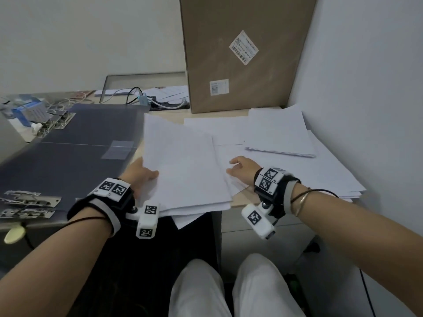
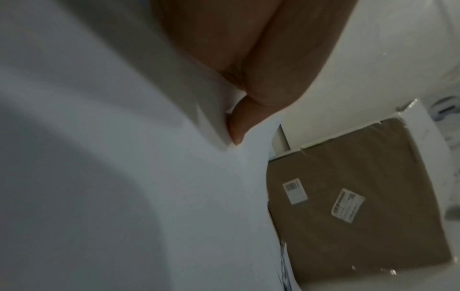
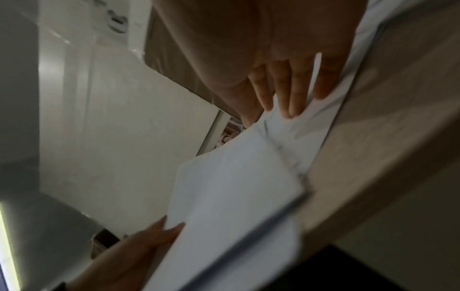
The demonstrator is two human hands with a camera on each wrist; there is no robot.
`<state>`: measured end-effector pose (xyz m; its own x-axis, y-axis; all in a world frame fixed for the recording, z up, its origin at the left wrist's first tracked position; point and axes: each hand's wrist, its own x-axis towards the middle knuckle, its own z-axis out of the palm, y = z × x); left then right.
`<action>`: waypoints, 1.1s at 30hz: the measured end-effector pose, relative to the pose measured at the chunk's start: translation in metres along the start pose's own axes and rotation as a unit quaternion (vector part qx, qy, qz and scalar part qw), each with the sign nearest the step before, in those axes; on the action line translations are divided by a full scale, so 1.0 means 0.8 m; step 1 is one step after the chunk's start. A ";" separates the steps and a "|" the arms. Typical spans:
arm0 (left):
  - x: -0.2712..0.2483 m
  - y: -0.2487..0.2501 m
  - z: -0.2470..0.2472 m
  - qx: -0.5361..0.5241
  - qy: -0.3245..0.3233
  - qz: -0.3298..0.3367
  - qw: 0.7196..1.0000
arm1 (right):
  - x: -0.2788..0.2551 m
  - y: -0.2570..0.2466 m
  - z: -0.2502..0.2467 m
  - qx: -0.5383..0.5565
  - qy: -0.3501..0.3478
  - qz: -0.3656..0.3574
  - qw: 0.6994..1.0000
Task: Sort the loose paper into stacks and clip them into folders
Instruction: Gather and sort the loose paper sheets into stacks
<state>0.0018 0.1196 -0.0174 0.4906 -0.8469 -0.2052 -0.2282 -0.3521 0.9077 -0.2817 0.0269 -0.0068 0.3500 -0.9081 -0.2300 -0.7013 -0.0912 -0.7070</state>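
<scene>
A sheaf of white paper (image 1: 183, 165) sits in front of the person, its near end hanging past the front edge of the tabletop (image 1: 240, 200) and its far end lifted and tilted toward the left. The left hand (image 1: 142, 175) pinches this sheaf at its left edge, thumb on top and fingers beneath; in the left wrist view the thumb (image 2: 239, 126) presses against the sheet, and the right wrist view shows the left fingertips (image 3: 171, 230) curled onto the paper's edge. The right hand (image 1: 242, 168) lies on the sheets just to the right of the sheaf, its fingers (image 3: 296, 94) straight and a little spread, touching the paper rather than gripping it. Under and beyond that hand, more loose sheets (image 1: 320, 177) spread over the right part of the tabletop up to the wall, and a tidier stack (image 1: 279, 133) rests on top of them farther back. To the left of the sheaf lie translucent grey folders (image 1: 75, 152), overlapping flat, with metal clips (image 1: 29, 200) on their near left edge and more clips (image 1: 59, 121) at their far left. A tall cardboard box (image 1: 245, 53) with two labels stands upright at the back of the tabletop, behind the paper, and cables with a small adapter (image 1: 144, 99) lie to its left. The person's legs in white trousers (image 1: 229, 289) show below the edge.
</scene>
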 end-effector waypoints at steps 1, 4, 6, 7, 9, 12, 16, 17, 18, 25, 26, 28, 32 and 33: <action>0.007 -0.005 -0.012 -0.013 0.020 -0.002 1.000 | -0.002 0.004 -0.004 -0.035 0.000 -0.005 0.999; 0.013 -0.013 -0.038 -0.060 0.069 -0.011 0.996 | -0.004 0.012 -0.009 -0.165 -0.054 -0.004 0.985; 0.017 -0.018 -0.052 -0.087 0.079 -0.015 0.993 | -0.010 0.011 -0.004 -0.252 -0.100 -0.007 0.963; 0.016 -0.019 -0.057 -0.094 0.083 -0.017 0.992 | -0.013 0.009 0.000 -0.276 -0.114 -0.011 0.954; 0.014 -0.021 -0.064 -0.099 0.078 -0.020 0.992 | -0.017 0.005 0.005 -0.280 -0.125 -0.038 0.951; 0.001 -0.016 -0.064 -0.087 0.055 -0.023 0.994 | -0.014 -0.005 0.011 -0.258 -0.163 -0.084 0.949; -0.013 -0.013 -0.061 -0.071 0.007 -0.030 0.997 | -0.007 -0.014 0.013 -0.245 -0.196 -0.120 0.942; -0.015 -0.014 -0.062 -0.066 0.002 -0.033 0.997 | -0.004 -0.016 0.012 -0.253 -0.190 -0.119 0.941; -0.020 -0.013 -0.062 -0.056 -0.004 -0.036 0.998 | -0.004 -0.020 0.011 -0.263 -0.179 -0.116 0.941; -0.039 -0.005 -0.046 0.031 -0.066 -0.031 0.997 | -0.003 -0.015 0.006 -0.237 -0.046 0.014 0.970; -0.035 -0.005 -0.042 0.046 -0.060 -0.033 0.997 | -0.005 -0.014 0.005 -0.209 -0.056 0.031 0.976; -0.025 -0.009 -0.037 0.090 -0.042 -0.045 0.994 | -0.005 -0.013 0.004 -0.147 -0.071 0.059 0.985; -0.022 -0.007 -0.018 0.189 -0.077 -0.058 0.977 | -0.004 -0.012 -0.002 -0.031 -0.107 0.089 0.990; -0.030 0.002 -0.011 0.191 -0.085 -0.055 0.976 | -0.004 -0.011 -0.003 -0.002 -0.110 0.092 0.990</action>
<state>-0.0032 0.1432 -0.0079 0.3898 -0.8385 -0.3807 -0.4956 -0.5394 0.6807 -0.2782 0.0296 0.0021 0.3429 -0.7984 -0.4949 -0.7676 0.0655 -0.6376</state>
